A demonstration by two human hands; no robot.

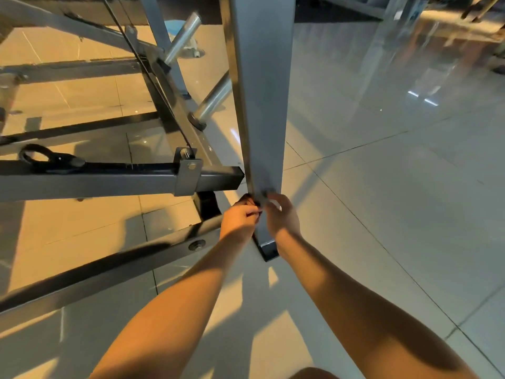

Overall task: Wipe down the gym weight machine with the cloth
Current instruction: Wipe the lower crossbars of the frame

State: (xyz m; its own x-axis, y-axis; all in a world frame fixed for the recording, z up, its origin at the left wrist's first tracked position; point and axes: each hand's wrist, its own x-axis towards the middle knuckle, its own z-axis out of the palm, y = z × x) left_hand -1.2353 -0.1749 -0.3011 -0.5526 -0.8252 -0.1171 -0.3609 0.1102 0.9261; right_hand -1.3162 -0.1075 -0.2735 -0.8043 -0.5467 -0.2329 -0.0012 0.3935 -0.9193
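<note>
A grey steel upright post [263, 105] of the weight machine runs down the middle of the head view to its black foot [269, 248] on the floor. Both my hands meet low on this post. My left hand [240, 220] curls its fingers round a dark cloth [250, 200], of which only a small bunch shows above my knuckles. My right hand [281, 216] wraps the post's right side, fingers curled at the same spot. Whether it also holds the cloth is hidden.
A horizontal grey bar [109, 181] with a bracket and a black strap loop [38, 157] ends just left of the post. Chrome weight pegs [213, 101], a cable and slanted frame beams [95, 272] fill the left. Glossy tiled floor [396, 187] lies to the right.
</note>
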